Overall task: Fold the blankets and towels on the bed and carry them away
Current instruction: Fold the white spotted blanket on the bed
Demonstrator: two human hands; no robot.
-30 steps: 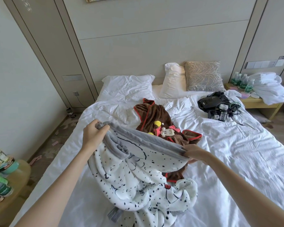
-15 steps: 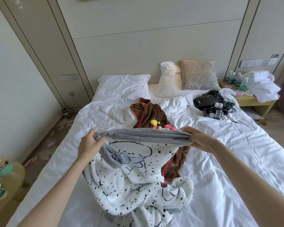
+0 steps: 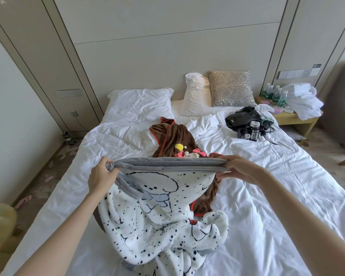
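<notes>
A white blanket with black spots and a grey border (image 3: 159, 216) hangs over the middle of the bed (image 3: 267, 196). My left hand (image 3: 102, 176) grips the grey edge at its left end. At the right end of that edge, my right hand (image 3: 241, 170) pinches it, and the border is stretched level between them. The blanket's lower part lies bunched on the sheet. Behind it a brown blanket with red trim and a cartoon patch (image 3: 173, 140) lies crumpled, partly hidden.
White pillows (image 3: 139, 104) and a patterned cushion (image 3: 231, 88) sit at the headboard. A black bag with cables and devices (image 3: 247, 122) lies on the bed's far right. A nightstand (image 3: 291, 116) holds bottles and folded white towels (image 3: 303, 100). A round side table (image 3: 0, 226) stands at left.
Both hands have lifted the grey edge and pulled it apart, so the border went from slack and slanted to taut and level. More of the brown blanket is covered now.
</notes>
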